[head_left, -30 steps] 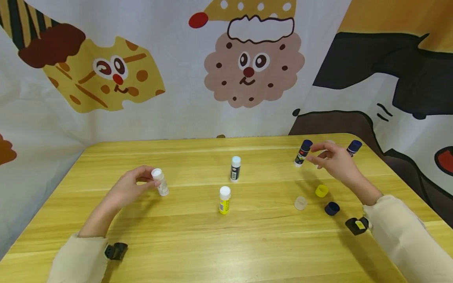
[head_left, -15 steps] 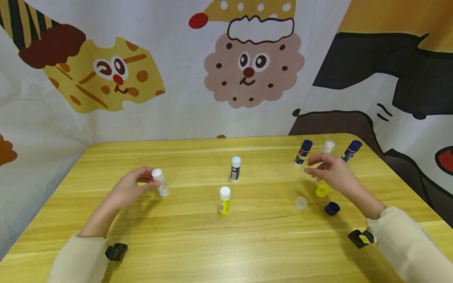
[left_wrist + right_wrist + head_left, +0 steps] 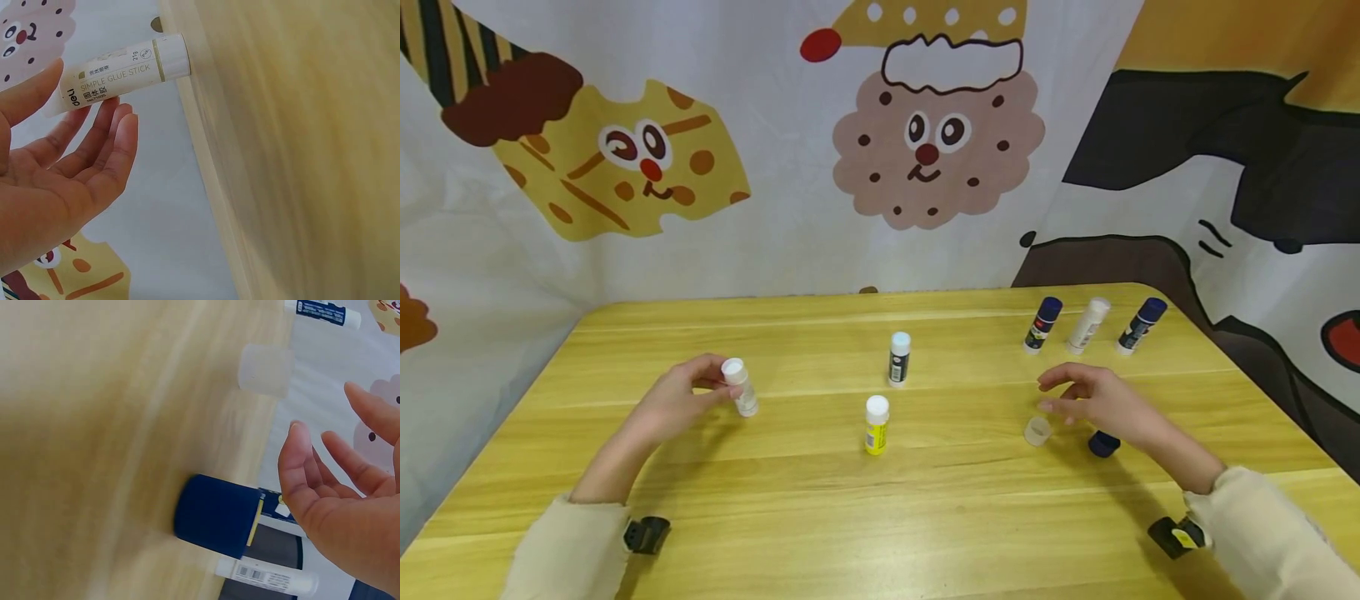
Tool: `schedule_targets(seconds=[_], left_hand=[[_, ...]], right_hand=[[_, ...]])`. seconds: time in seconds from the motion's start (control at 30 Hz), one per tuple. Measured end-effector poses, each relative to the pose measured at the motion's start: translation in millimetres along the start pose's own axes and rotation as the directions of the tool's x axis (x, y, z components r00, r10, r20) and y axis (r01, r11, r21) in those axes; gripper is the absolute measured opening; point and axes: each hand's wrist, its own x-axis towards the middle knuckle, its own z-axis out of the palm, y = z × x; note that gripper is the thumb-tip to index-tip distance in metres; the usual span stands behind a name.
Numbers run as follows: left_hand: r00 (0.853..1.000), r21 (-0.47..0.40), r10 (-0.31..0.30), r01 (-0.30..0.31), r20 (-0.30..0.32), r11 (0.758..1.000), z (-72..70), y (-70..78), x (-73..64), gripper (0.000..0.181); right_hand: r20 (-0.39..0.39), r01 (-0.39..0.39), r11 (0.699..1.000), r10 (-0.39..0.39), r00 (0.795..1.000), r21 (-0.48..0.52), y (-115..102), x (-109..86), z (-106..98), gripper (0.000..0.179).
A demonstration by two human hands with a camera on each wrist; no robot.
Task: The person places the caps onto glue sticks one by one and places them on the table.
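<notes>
Tabletop [image 3: 955,533] of yellow wood fills the bottom of the head view. At the left of the frame, the left hand [image 3: 679,398] holds a white glue stick [image 3: 747,402] between thumb and fingers. Near the middle, a black-and-white stick [image 3: 898,363] stands behind a yellow stick [image 3: 876,428] with a white top. At the right, the right hand [image 3: 1099,405] has its thumb and fingers apart, near a cloudy cap [image 3: 1037,432] and a dark blue cap [image 3: 1103,445]. Farther back stand a blue stick [image 3: 1042,327], a second white stick [image 3: 1087,327] and another blue stick [image 3: 1142,326].
</notes>
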Motion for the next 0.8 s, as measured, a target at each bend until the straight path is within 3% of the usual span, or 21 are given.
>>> schedule_targets(seconds=[0.47, 0.8], left_hand=[[1.000, 0.021, 0.001, -0.001, 0.002, 1.000, -0.6, 2.9, 1.2, 0.033], [1.000, 0.036, -0.016, 0.016, 0.002, 0.999, 1.4, 6.9, 1.3, 0.032]], right_hand=[[0.153, 0.008, 0.999, -0.013, 0.988, 0.036, 13.4, -3.5, 7.5, 0.043], [0.173, 0.038, 0.999, -0.035, 0.984, -0.018, 14.2, -2.7, 8.7, 0.044]])
